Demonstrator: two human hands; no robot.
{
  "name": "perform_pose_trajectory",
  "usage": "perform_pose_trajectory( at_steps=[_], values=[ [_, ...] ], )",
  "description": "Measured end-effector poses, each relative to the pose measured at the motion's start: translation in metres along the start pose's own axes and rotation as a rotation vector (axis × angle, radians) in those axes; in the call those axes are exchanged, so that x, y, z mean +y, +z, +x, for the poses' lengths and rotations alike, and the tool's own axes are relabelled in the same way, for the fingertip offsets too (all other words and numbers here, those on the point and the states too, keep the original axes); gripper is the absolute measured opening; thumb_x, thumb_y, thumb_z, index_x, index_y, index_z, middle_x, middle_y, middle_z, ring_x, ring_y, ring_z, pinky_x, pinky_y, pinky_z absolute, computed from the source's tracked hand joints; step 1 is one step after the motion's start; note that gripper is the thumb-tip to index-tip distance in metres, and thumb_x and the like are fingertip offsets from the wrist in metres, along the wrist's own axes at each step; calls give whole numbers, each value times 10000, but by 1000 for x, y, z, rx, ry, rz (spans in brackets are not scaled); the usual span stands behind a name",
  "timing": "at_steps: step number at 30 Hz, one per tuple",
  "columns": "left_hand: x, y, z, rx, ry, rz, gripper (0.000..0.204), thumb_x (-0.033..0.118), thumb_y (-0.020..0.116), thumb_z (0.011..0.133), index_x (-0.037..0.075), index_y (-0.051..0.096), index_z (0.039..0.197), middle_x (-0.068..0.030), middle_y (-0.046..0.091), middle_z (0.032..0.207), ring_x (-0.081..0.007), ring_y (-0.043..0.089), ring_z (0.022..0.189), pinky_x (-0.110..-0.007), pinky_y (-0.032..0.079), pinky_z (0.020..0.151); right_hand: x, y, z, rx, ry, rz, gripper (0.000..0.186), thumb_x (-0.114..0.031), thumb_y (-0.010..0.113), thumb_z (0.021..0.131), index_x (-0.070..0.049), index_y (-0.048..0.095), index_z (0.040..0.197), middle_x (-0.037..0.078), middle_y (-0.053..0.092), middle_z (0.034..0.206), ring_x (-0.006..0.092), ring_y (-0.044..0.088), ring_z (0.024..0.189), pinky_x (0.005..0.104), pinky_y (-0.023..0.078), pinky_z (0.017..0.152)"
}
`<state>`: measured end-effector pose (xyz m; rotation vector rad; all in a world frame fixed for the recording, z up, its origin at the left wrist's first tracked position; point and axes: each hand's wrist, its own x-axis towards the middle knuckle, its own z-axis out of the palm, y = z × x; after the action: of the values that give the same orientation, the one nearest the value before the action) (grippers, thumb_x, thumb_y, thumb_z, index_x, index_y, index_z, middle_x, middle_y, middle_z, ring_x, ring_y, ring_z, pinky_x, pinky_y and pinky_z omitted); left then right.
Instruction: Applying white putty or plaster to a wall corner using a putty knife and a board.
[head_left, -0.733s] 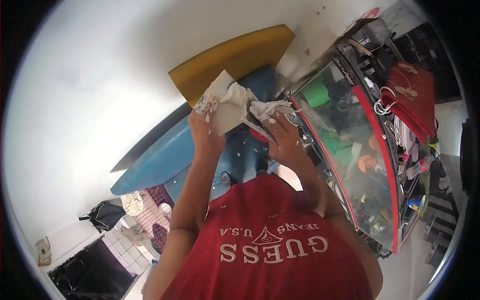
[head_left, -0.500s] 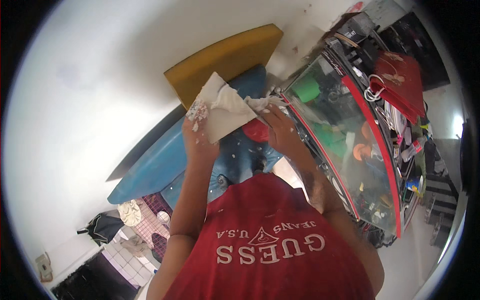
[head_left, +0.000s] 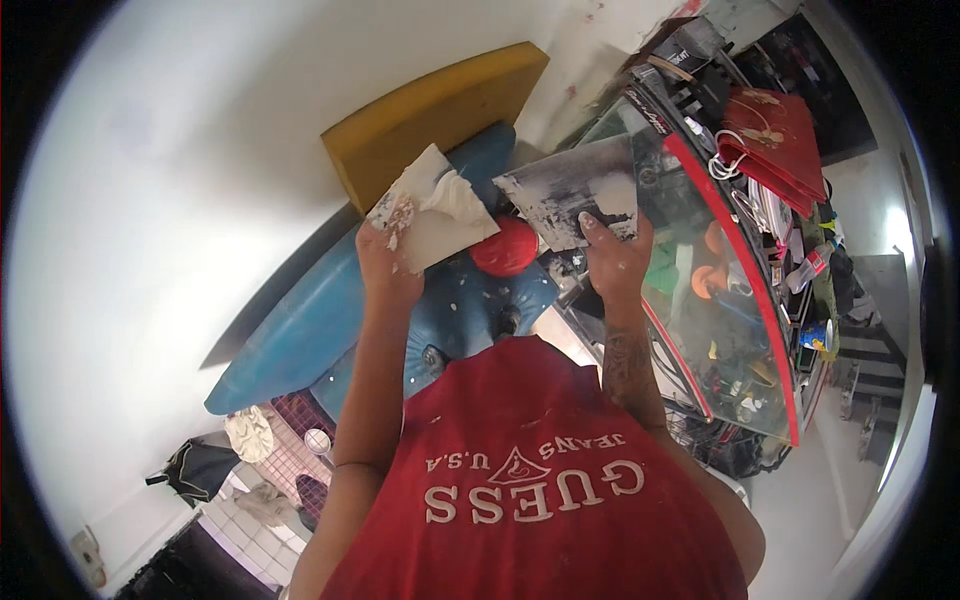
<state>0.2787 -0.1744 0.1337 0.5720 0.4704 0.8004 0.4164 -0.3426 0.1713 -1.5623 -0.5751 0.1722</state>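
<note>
My left hand is closed on the lower left edge of a pale, flat, square board. A thick ridge of white putty lies on the board's far right part, and more putty is smeared near my thumb. To the right, my right hand grips a thin, flat scraper plate, thumb on its near face. White putty streaks that dark, shiny face. A gap separates the plate from the board. Beneath and between them shows a round red object.
Ahead stand a blue piece of furniture and a yellow panel against the white wall. On the right is a red-edged glass case with clutter, beside a red folded item. Cloths lie at lower left.
My right hand has moved right, away from the board, and the scraper plate has turned so its streaked face shows. My left hand still holds the board in nearly the same place.
</note>
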Motion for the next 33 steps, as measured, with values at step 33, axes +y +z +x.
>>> perform_pose_trajectory(
  at_steps=[33],
  values=[
    [16,-9,-13,-54,637,1254,297,65,488,679,40,502,975,-123,535,925,-276,491,867,-370,373,745,-21,0,-20,-40,-286,-214,186,-121,540,713,34,526,815,109,552,676,157,516,577,259,394,522]
  ],
)
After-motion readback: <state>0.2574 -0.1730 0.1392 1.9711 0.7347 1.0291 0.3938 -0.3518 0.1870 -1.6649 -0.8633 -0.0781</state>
